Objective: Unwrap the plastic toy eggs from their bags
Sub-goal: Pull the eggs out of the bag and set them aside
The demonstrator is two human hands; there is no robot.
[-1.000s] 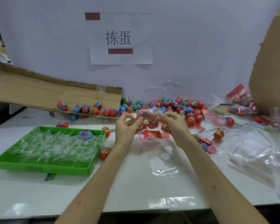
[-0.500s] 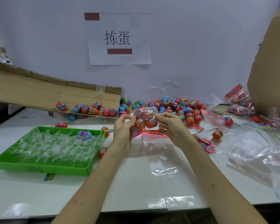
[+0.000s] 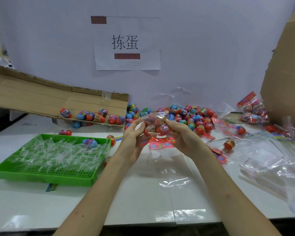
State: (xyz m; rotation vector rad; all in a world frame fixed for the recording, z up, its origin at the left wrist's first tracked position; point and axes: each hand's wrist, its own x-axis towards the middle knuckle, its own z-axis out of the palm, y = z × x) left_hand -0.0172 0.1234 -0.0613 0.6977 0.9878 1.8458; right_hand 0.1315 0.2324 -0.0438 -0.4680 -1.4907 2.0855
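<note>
A clear plastic bag of red toy eggs is held above the table's middle, its red printed header card hanging at the bottom. My left hand grips the bag's left side, thumb and fingers curled round it. My right hand pinches the bag's right side from the other end. Behind the hands lies a heap of loose red and blue eggs. More full bags lie at the far right.
A green tray of clear plastic strips sits at the left, one egg in it. A cardboard flap holds several eggs behind it. A cardboard box wall stands at the right. Empty clear bags cover the right side.
Both hands have turned the bag and drawn it slightly nearer and lower. The header card now hangs below the eggs.
</note>
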